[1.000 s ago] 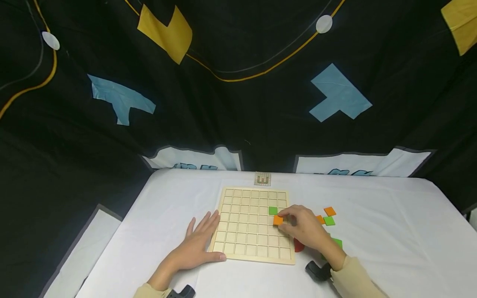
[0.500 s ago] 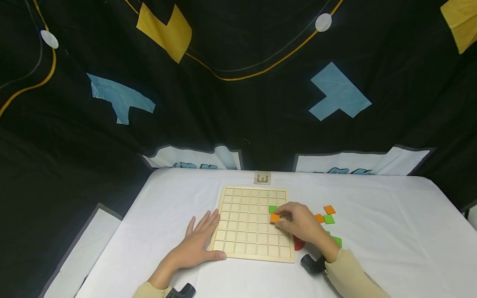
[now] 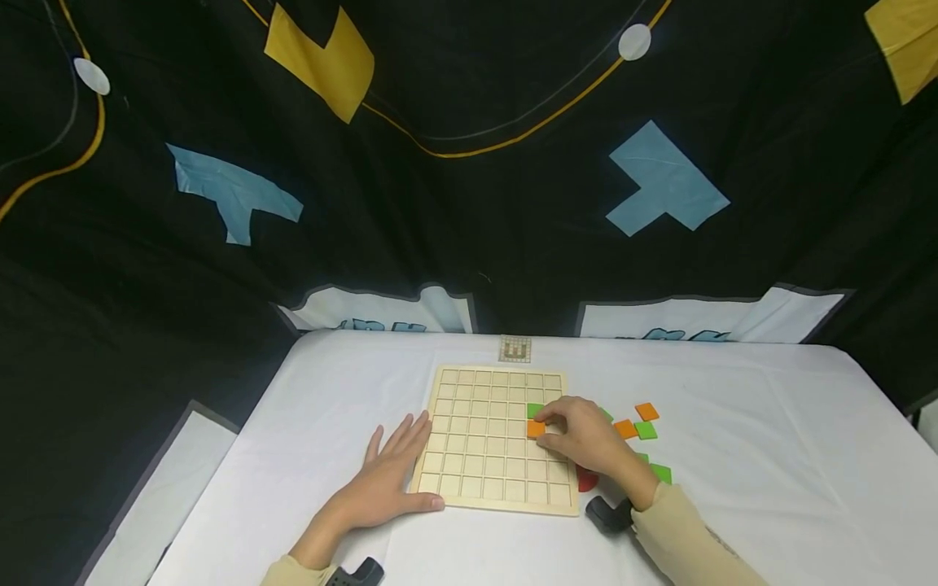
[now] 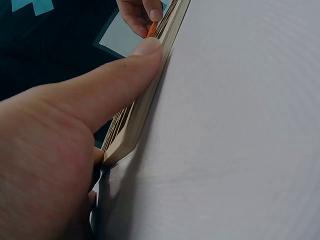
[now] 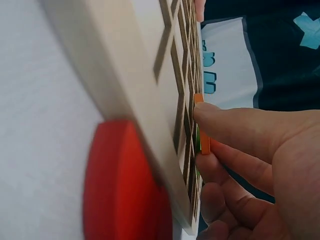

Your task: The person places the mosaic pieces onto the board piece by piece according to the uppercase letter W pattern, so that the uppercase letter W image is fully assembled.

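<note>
A pale wooden grid board [image 3: 476, 468] lies on the white table. My left hand [image 3: 381, 488] spreads flat at its left edge; in the left wrist view the thumb [image 4: 127, 80] rests along the near rim. Between thumb and fingers, my right hand [image 3: 589, 439] pinches an orange square tile [image 3: 536, 429], held over the board's right part. Seen from the right wrist, that tile [image 5: 205, 142] stands tilted against the grid's ridges. Just beyond it, a green square tile [image 3: 534, 410] sits in a cell, partly covered by the right fingers.
Loose orange tiles [image 3: 646, 411] and green tiles [image 3: 661, 473] lie right of the board, some behind the right arm. A red piece [image 3: 587, 479] touches or nearly touches the board's right edge. Behind the board lies a small patterned card [image 3: 515, 349]. A dark curtain [image 3: 484, 228] hangs behind.
The right hand has moved slightly left with the orange tile, bringing it in line below the green tile. The left hand has stayed in place.
</note>
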Demonstrator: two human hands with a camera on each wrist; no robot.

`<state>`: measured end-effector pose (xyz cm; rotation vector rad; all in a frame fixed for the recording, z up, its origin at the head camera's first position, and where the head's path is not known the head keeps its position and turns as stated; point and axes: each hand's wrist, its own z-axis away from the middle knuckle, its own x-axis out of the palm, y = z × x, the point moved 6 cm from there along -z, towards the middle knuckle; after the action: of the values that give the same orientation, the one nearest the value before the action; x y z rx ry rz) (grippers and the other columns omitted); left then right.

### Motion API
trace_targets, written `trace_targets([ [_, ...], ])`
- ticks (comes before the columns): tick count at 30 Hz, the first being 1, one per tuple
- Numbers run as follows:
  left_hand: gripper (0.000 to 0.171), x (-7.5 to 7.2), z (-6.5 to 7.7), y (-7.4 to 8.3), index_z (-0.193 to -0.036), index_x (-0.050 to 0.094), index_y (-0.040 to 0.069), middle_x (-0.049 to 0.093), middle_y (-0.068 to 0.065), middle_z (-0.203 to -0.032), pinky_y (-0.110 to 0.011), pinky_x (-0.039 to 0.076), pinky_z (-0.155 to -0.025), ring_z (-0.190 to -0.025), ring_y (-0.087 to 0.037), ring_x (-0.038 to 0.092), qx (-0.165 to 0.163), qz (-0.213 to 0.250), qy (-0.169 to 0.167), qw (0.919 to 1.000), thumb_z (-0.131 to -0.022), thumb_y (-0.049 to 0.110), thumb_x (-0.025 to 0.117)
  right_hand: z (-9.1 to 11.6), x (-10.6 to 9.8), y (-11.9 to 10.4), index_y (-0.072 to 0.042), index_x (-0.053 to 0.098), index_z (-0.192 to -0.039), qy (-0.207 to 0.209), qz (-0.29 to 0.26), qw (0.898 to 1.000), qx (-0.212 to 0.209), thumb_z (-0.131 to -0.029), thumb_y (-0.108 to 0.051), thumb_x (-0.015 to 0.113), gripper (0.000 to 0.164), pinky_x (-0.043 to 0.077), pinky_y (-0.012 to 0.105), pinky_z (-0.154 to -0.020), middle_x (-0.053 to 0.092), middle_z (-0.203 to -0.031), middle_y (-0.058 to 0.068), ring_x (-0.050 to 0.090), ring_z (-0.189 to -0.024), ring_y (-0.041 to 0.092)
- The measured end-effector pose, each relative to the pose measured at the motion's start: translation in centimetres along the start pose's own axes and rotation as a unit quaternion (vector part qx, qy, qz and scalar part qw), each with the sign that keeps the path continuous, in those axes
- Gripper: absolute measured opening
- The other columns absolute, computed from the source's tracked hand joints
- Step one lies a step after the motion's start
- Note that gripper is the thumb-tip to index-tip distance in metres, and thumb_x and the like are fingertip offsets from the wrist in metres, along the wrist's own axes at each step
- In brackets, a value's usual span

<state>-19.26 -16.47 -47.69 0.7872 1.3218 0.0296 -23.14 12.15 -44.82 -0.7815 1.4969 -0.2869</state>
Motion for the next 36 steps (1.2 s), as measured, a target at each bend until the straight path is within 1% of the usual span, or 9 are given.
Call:
trace_targets([
  [7,0.114,-0.12,0.09,0.11,-0.159,0.019,0.001,0.011,-0.011,-0.168,-0.065,-0.010,-0.115,-0.154,-0.037,0.004,0.008,0.000,0.006,0.9999,-0.081,0.065,0.071,-0.23,0.27,0.03,-0.013,0.077,-0.100,-0.002,0.014,1.000,0.005,-0.080,-0.013,0.084,0.021,0.050,0.044,-0.093,0.071,-0.106,0.001,0.061,-0.099,0.021],
  [9,0.114,-0.14,0.08,0.10,-0.159,0.019,0.000,0.011,-0.012,-0.168,-0.066,-0.010,-0.115,-0.154,-0.038,0.005,0.011,0.000,0.009,0.9999,-0.081,0.064,0.072,-0.27,0.27,0.04,-0.013,0.077,-0.100,-0.002,0.014,1.000,0.006,-0.080,-0.012,0.084,0.021,0.050,0.044,-0.092,0.071,-0.105,0.000,0.061,-0.098,0.021],
  [14,0.114,-0.13,0.05,0.13,-0.160,0.018,0.002,0.010,-0.009,-0.169,-0.064,-0.010,-0.116,-0.154,-0.035,0.003,0.008,0.001,0.005,1.0000,-0.081,0.066,0.071,-0.33,0.19,0.21,-0.012,0.078,-0.100,-0.002,0.009,1.000,0.011,-0.079,-0.010,0.083,0.022,0.050,0.045,-0.094,0.071,-0.107,0.002,0.061,-0.102,0.023],
  [19,0.114,-0.25,0.01,0.23,-0.160,0.019,0.001,0.011,-0.011,-0.168,-0.065,-0.011,-0.115,-0.154,-0.037,0.003,0.010,0.007,0.006,0.9999,-0.081,0.065,0.071,-0.34,0.11,0.29,-0.012,0.077,-0.100,-0.002,0.009,1.000,0.013,-0.079,-0.009,0.083,0.022,0.050,0.045,-0.095,0.071,-0.108,0.002,0.061,-0.104,0.024],
  [21,0.113,-0.28,0.01,0.25,-0.159,0.019,0.000,0.011,-0.012,-0.168,-0.066,-0.011,-0.115,-0.154,-0.038,0.004,0.012,0.009,0.007,0.9999,-0.081,0.064,0.072,-0.34,0.12,0.27,-0.012,0.077,-0.100,-0.003,0.009,1.000,0.013,-0.079,-0.009,0.082,0.022,0.050,0.045,-0.095,0.071,-0.107,0.001,0.061,-0.104,0.024],
  [28,0.114,-0.12,0.08,0.08,-0.160,0.018,0.002,0.009,-0.010,-0.169,-0.064,-0.011,-0.116,-0.154,-0.035,0.003,0.004,0.004,0.002,1.0000,-0.081,0.064,0.072,-0.32,0.36,0.25,-0.013,0.078,-0.101,-0.003,0.014,1.000,0.016,-0.080,-0.010,0.082,0.022,0.050,0.044,-0.095,0.071,-0.107,0.000,0.061,-0.102,0.022],
  [36,0.113,-0.17,0.06,0.21,-0.159,0.020,0.000,0.011,-0.011,-0.168,-0.065,-0.011,-0.115,-0.154,-0.037,0.004,0.010,0.008,0.005,0.9999,-0.082,0.064,0.072,-0.27,0.34,0.37,-0.013,0.078,-0.104,0.000,0.017,1.000,0.004,-0.080,-0.010,0.083,0.025,0.049,0.047,-0.098,0.072,-0.110,0.001,0.062,-0.109,0.026],
])
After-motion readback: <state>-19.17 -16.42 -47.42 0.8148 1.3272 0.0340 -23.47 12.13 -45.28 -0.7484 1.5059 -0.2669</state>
